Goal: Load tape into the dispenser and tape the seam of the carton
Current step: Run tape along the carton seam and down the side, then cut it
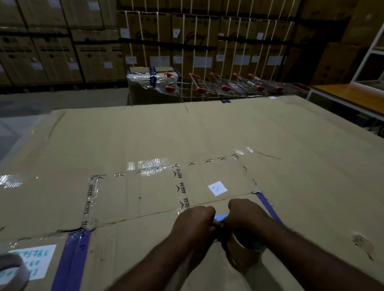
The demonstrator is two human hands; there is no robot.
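1. You stand over a large flat carton (185, 134) in a dim warehouse, both forearms reaching forward.
2. Both hands meet on a tape dispenser (225, 236) held just above the carton's near half, close to the seam (146, 217).
3. Your right hand (243, 212) has its grip curled over the top of the dispenser.
4. Your left hand (194, 221) has its grip closed tight against the dispenser's front end. You cannot tell whether it pinches the tape's loose end or the dispenser itself.
5. A brown tape roll (241, 256) already sits in the dispenser, so loading looks nearly done, probably down to threading.
6. The seam beside your hands shows no fresh tape, so the taping itself seems still ahead.
7. Older purple tape (67, 272) and printed clear tape (88, 201) cross the carton elsewhere.
8. A second roll (5, 277) lies on the carton at far left, cut off by the frame edge.
9. Your hands hide the dispenser's blade and the tape path, and low light blurs fine detail.
10. Shopping trolleys (227, 86) stand beyond the carton.
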